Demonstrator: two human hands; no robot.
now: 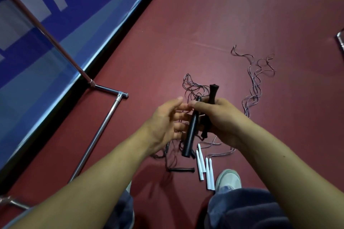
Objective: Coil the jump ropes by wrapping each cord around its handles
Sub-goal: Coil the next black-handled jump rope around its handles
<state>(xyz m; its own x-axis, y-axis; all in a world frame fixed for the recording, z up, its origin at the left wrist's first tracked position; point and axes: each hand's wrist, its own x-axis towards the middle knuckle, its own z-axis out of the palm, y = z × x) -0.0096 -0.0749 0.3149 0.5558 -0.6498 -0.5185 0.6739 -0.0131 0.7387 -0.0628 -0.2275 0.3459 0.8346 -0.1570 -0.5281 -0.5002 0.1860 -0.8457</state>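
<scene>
Frame centre: right hand (221,119) clenched round two black handles (191,128), paired, likely so cord winds over both. Left hand (167,119) loose-fingered alongside, holding nothing. Cord (257,87) tangled on floor, unwound.

Beyond the grip of the right hand (223,119) on two long black plastic handles (191,128), a tangle of thin dark cords (193,87) is spread; further on, dark red floor (214,15) is left open. Beneath the grip, four white tapered handles (199,166) and a short black handle (181,169) are laid. Leftward, passage is barred by a chrome tube frame (96,135).
</scene>
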